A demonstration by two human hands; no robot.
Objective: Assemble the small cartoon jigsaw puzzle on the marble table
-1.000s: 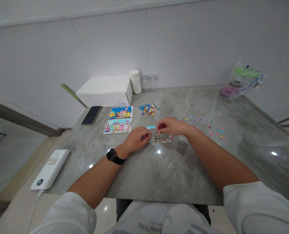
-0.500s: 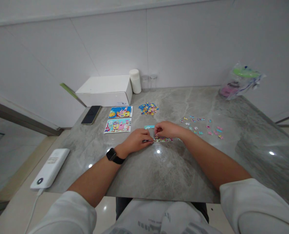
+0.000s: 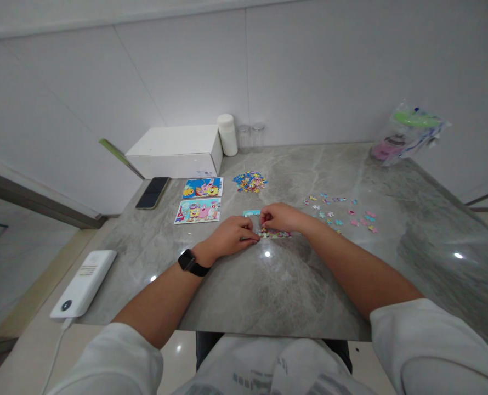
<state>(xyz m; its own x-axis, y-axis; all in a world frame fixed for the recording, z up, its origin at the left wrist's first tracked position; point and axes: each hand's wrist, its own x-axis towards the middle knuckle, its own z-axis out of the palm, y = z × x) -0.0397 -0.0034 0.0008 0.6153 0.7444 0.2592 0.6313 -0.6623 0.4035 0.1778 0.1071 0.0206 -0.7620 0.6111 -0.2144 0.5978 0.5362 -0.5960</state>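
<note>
A partly joined jigsaw puzzle (image 3: 275,234) lies on the table in front of me, with a light-blue strip along its far side and a colourful near edge. My left hand (image 3: 236,235) is closed at its left side, thumb and fingertips pressed on the near-left corner. Above the middle of the puzzle, my right hand (image 3: 280,217) pinches thumb and fingers together around a small puzzle piece, mostly hidden by the fingers. Loose puzzle pieces (image 3: 354,223) are scattered to the right. Beyond the puzzle sits a pile of mixed pieces (image 3: 250,181). Two cartoon picture cards (image 3: 197,211) lie left of it.
A black phone (image 3: 153,193) and a white box (image 3: 174,151) are at the back left. Beside the box stand a white bottle (image 3: 227,135) and two clear glasses (image 3: 257,138). A plastic bag (image 3: 408,134) is at the far right, a white power bank (image 3: 83,283) at the left edge.
Both hands stay at the puzzle in nearly the same pose, the right fingertips shifting only very slightly. The whole view has moved a little.
</note>
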